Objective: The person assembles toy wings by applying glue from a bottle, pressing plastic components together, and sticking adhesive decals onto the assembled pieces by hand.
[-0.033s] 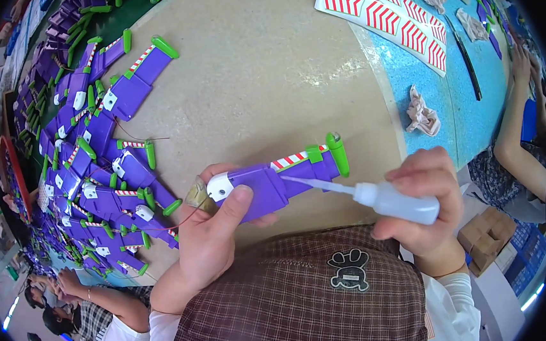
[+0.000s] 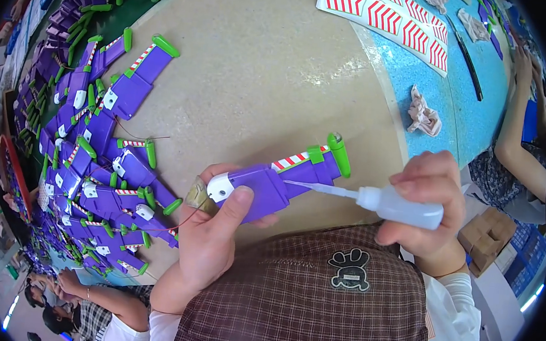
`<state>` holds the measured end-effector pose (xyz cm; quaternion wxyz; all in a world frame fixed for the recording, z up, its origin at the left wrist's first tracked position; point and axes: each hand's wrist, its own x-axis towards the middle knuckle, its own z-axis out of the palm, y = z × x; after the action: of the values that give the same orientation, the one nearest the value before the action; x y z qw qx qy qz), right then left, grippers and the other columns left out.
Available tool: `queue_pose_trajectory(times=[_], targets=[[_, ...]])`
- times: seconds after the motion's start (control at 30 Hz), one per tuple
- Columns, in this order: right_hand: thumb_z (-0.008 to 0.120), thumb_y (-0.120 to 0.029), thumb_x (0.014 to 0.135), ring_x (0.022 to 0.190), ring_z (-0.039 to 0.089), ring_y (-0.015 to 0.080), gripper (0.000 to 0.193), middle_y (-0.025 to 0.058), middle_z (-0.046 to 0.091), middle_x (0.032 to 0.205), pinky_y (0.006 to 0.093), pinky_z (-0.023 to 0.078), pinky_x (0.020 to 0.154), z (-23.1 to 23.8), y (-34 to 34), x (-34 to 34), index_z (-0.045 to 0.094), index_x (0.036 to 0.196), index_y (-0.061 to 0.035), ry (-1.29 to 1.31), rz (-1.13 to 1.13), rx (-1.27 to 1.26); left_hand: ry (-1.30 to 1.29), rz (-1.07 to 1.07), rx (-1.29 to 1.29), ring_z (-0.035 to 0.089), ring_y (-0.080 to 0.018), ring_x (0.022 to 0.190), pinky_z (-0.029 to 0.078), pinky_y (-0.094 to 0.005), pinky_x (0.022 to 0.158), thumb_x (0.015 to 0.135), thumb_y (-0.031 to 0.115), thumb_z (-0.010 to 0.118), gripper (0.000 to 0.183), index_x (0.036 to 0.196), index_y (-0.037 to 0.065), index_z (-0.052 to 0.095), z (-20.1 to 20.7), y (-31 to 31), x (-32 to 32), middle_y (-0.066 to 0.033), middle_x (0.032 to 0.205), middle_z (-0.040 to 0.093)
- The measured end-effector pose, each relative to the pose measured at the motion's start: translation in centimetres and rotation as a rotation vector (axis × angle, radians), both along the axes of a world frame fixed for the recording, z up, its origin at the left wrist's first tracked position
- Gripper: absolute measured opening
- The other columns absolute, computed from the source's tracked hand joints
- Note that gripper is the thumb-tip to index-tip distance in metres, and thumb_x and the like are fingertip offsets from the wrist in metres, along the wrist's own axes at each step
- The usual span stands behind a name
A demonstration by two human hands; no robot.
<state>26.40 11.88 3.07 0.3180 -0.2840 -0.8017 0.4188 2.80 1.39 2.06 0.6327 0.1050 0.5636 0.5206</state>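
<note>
My left hand (image 2: 217, 230) grips a purple plastic toy wing (image 2: 258, 192) with a white rounded end, a red-and-white striped edge and a green tip. The thumb presses on its upper face; the other fingers lie mostly hidden beneath. A worn, yellowish wrap covers one fingertip of that hand. In my right hand (image 2: 434, 199) is a translucent white squeeze bottle (image 2: 405, 206), tilted nearly flat. Its long thin nozzle points left, and the tip is at the step in the wing's surface; whether it touches I cannot tell.
Many similar purple wings (image 2: 131, 95) lie heaped on the left, some with thin red wires. A sheet of red-striped stickers (image 2: 387, 25), a crumpled tissue (image 2: 425, 112) and a black pen-like tool (image 2: 471, 61) lie at the far right. Other people work at both sides.
My right hand and the bottle have shifted slightly to the right and down, the nozzle tip moving a little along the wing. My left hand and the wing have hardly moved.
</note>
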Motion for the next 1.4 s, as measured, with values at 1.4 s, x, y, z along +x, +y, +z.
queue_pose_trajectory(times=[1.4], targets=[[0.083, -0.020, 0.058, 0.097, 0.051, 0.0193, 0.076, 0.0088, 0.051, 0.102, 0.0331, 0.041, 0.086, -3.0, 2.7, -3.9, 0.040, 0.118, -0.0036, -0.282, -0.126, -0.214, 0.087, 0.015, -0.103, 0.058, -0.0183, 0.093, 0.045, -0.0333, 0.085, 0.089, 0.009, 0.053, 0.022, 0.107, -0.003, 0.054, -1.5, 0.7, 0.1, -0.0104, 0.103, 0.059]])
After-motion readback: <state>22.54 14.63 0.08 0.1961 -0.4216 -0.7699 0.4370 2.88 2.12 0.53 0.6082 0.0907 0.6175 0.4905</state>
